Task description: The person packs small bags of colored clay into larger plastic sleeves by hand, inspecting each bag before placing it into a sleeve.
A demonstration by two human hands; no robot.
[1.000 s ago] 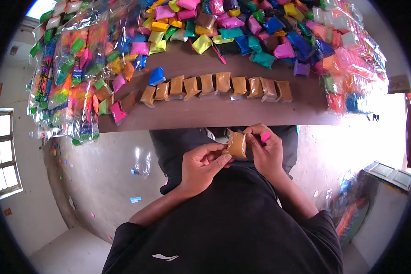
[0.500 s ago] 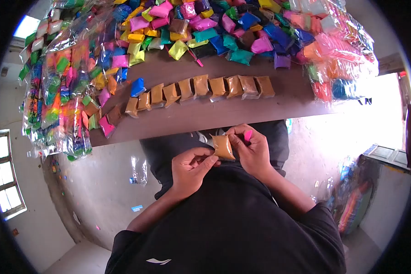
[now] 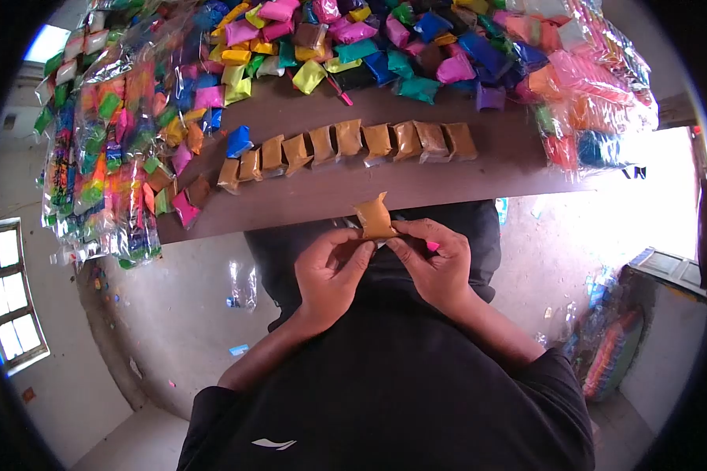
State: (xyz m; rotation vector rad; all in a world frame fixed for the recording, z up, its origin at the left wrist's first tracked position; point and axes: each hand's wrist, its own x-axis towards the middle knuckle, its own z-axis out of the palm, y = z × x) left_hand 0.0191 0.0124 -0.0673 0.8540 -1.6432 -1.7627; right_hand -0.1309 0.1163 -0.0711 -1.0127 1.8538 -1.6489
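Note:
A small tan-brown plastic packet (image 3: 375, 217) is held between my two hands, just off the table's front edge and above my lap. My left hand (image 3: 330, 273) pinches its lower left corner between thumb and fingers. At the lower right corner, the thumb and forefinger of my right hand (image 3: 438, 259) are closed on the packet. A small pink piece (image 3: 433, 246) pokes out among my right fingers; the rest of it is hidden. Beyond my hands, a row of similar brown packets (image 3: 348, 138) stands on the brown table (image 3: 291, 202).
Heaped coloured packets (image 3: 356, 50) fill the table's back. Clear bags of coloured packets lie at the left (image 3: 118, 157) and right (image 3: 589, 102). A blue packet (image 3: 239, 141) sits behind the row's left end. A pink-tipped stick (image 3: 346, 99) lies before the heap.
The tan packet has risen slightly and tipped, its upper end now pointing toward the table. My right hand has shifted down to its lower corner. The view has shifted slightly.

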